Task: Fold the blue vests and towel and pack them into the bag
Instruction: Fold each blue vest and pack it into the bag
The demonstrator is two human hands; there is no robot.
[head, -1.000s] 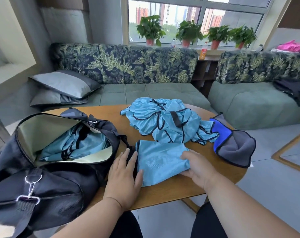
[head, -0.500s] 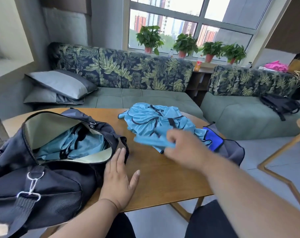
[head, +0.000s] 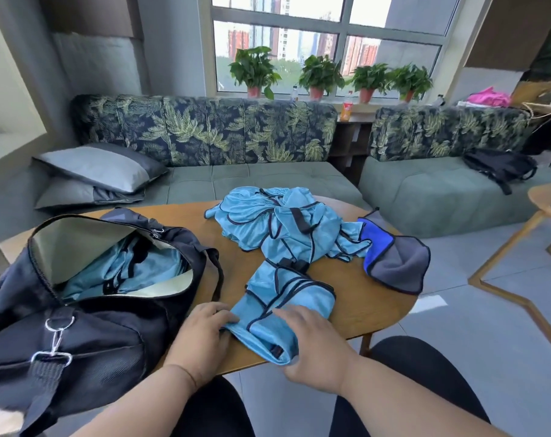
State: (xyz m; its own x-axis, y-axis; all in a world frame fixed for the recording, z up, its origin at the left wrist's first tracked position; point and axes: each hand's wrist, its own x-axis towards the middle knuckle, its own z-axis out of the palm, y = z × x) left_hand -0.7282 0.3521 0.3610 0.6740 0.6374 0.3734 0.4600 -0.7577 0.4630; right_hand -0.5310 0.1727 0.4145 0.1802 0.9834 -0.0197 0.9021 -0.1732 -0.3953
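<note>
Head view: a blue vest [head: 286, 298] lies on the worktop [head: 362, 298] just in front of both hands, with its long axis from 7 to 1 o'clock. The left hand [head: 201, 335] pinches its near-left edge, fingers curled. The right hand [head: 312, 345] rests on its near end; its grip I cannot tell. The open bag [head: 88, 320] is at 9 o'clock, nearer the left hand.

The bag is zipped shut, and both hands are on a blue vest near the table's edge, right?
Not quite. The head view shows the bag unzipped and gaping, with blue fabric inside. The rest holds: the left hand and right hand are on a blue vest near the table's edge.
</note>
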